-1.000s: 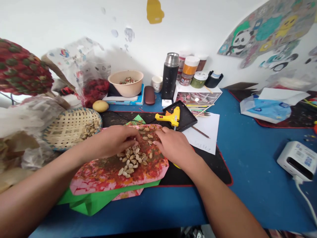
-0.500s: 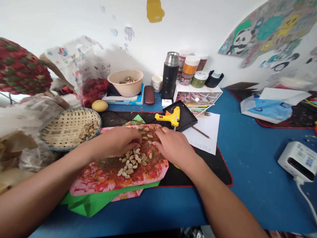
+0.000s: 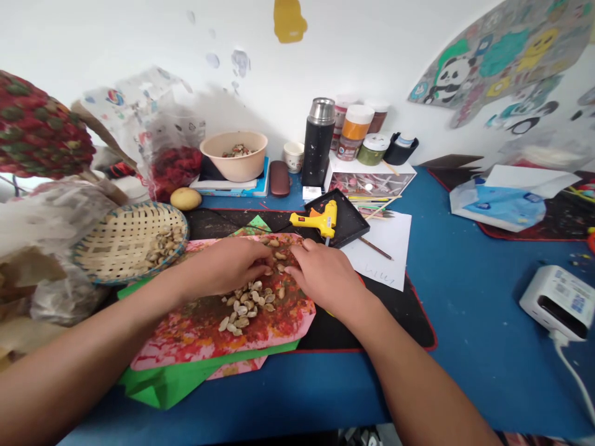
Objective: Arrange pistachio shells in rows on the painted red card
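Note:
Over the paint-covered pink paper (image 3: 171, 344), my left hand (image 3: 230, 263) has its fingers curled, thumb and fingertips close together near some whole peanuts (image 3: 279, 255). Anything between those fingertips is too small to make out. My right hand (image 3: 328, 275) rests at the paper's right edge, fingers and thumb apart, holding nothing visible. Just in front of my left hand lies a loose pile of split peanut shells (image 3: 248, 303). Green paper (image 3: 162, 384) shows beneath the pink sheet.
A woven basket (image 3: 111, 244) with shells stands left, near a potato (image 3: 186, 199). Behind the paper are a yellow glue gun (image 3: 318, 221) on a black tray (image 3: 351, 220), a bowl (image 3: 235, 158) and a black thermos (image 3: 317, 145). A white device (image 3: 560, 303) sits right.
My left hand has shifted slightly right, toward the whole peanuts and my right hand. My right hand has stayed almost in place.

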### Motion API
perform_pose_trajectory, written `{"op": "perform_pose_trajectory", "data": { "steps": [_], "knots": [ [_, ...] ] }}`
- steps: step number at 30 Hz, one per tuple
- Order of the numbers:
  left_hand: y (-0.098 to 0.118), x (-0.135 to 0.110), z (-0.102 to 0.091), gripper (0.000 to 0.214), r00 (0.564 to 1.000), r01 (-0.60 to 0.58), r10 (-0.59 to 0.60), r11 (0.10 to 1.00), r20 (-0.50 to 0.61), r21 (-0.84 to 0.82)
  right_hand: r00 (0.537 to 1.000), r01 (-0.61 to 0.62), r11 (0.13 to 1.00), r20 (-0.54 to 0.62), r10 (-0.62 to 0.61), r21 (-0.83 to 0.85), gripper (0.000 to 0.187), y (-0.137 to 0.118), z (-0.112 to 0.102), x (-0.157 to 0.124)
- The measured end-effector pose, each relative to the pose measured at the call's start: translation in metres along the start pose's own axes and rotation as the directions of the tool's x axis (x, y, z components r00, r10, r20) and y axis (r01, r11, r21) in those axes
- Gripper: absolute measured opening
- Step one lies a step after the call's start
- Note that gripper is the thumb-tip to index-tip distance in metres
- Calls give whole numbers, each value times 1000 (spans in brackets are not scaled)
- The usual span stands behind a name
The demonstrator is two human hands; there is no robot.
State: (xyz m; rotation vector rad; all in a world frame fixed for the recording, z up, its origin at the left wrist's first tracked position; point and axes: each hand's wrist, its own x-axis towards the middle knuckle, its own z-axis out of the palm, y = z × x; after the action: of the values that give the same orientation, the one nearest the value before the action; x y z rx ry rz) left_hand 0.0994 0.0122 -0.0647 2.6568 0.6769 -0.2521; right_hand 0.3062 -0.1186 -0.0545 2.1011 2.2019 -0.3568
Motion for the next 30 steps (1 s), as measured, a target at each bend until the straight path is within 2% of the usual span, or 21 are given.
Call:
{"op": "perform_pose_trajectory", "data": {
  "steps": [4,9,15,21,26,30],
  "knots": [
    [-2,-4,0,23,999,12,-12,1000,-29,-13,1000,-3,1000,-1,3,4,35,0,1,0],
    [3,-4,-2,16,1000,7,-7,1000,8,31,1000,-3,1000,1,3,4,35,0,0,-1],
    [2,-5,-5,15,999,20,-19,999,-40,37,1000,0,1000,6,0,-1,36,0,1,0],
    [-7,-25,-14,24,997,-67,73,988,37,-139,1000,4,1000,1,-4,1,37,-1,2,0],
    [2,-28,-11,22,996,-46,52,994,66,-98,1000,6,1000,1,-6,-4,38,-1,1,-1],
    [0,-28,-10,18,996,-44,50,995,70,-90,1000,-2,1000,1,2,-2,38,-1,2,0]
  ]
}}
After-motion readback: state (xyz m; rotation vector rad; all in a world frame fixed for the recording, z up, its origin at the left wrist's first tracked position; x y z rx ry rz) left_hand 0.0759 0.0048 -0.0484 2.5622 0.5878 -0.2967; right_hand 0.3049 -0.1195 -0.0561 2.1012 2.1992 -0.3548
